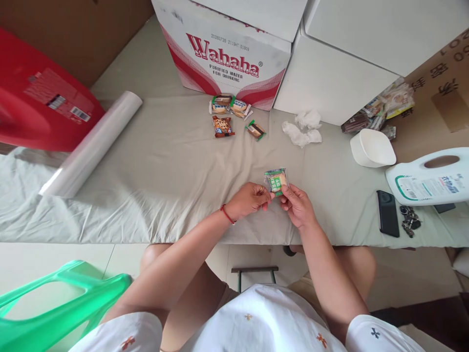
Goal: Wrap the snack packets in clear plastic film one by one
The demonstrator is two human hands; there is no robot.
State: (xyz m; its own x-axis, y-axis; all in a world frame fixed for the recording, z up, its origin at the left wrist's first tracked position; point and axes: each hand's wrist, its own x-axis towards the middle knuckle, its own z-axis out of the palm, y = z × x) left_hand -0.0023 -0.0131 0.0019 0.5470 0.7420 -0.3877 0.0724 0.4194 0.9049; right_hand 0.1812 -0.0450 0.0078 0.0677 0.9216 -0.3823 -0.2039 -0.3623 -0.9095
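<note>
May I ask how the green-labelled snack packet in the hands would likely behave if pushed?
The snack packet would probably slide rather than roll, given its flat, squarish shape. Its shiny, clear wrapper may crinkle, and the biscuit-like piece showing through might crumble.

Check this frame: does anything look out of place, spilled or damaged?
No spill or damage shows. Only the crumpled, translucent plastic stands out, lying loose on the cloth, right of the packaged snacks, like discarded wrapping.

A wrinkled greyish cloth point(146, 171) covers the surface point(183, 195). On it rest a red container point(47, 93), a clear roll point(95, 142), a Wahaha box point(227, 56), wrapped snacks point(222, 127), crumpled white pieces point(296, 135), a white bowl point(368, 155), a white bottle point(427, 181), a black phone point(388, 212) and keys point(411, 222).
</note>
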